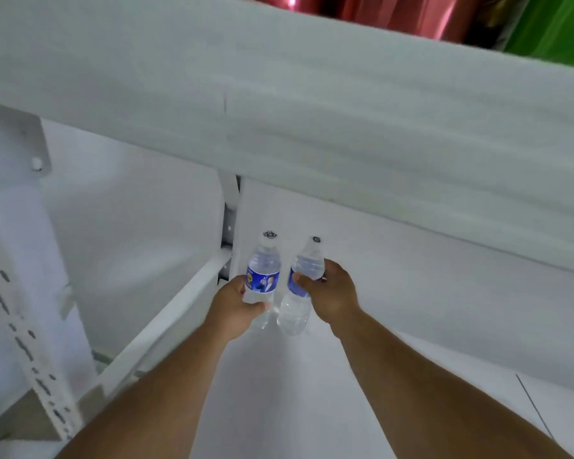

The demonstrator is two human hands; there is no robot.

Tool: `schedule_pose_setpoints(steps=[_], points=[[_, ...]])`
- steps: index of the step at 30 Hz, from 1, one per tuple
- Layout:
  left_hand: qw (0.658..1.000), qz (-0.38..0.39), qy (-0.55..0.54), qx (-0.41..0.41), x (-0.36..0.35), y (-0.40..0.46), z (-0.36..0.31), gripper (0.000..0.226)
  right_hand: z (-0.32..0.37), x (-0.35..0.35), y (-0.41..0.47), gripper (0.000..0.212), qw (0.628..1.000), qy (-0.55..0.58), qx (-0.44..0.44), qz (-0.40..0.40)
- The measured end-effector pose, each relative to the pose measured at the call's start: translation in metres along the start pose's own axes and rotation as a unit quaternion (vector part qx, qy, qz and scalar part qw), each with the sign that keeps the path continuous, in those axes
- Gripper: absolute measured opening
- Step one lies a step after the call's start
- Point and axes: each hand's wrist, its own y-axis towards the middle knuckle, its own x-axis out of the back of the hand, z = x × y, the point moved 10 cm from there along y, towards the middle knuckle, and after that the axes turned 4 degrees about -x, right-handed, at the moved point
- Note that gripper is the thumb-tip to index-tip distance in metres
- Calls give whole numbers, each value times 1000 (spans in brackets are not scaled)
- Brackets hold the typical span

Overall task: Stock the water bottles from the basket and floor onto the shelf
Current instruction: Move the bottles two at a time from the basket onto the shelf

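Both hands reach deep into a white shelf (pixel 312 376). The left hand (pixel 236 309) wraps one water bottle (pixel 262 276), upright; the right hand (pixel 332 293) wraps another (pixel 300 293), neck tilted toward one o'clock, base just above the board.

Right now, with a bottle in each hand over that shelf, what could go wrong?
The right bottle is tilted in the right hand; released like that, it may topple. It sits close to the left bottle in the left hand, so one could knock the other. The upper shelf overhangs low, so lifting could bump the caps.
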Motion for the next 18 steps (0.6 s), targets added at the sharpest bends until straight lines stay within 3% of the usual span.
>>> schedule_pose_setpoints(steps=[6,11,16,18], points=[[999,-3,34,-10,-9,32,5,46,-16,8,22,5,999,20,-20,-41],[998,15,57,1,-16,44,15,53,-16,-3,25,19,999,-14,-29,20],[996,36,87,12,-16,32,13,67,-28,2,18,12,997,6,-80,-8],[995,44,92,18,-14,21,8,66,-32,2,11,26,995,-18,-97,-5]])
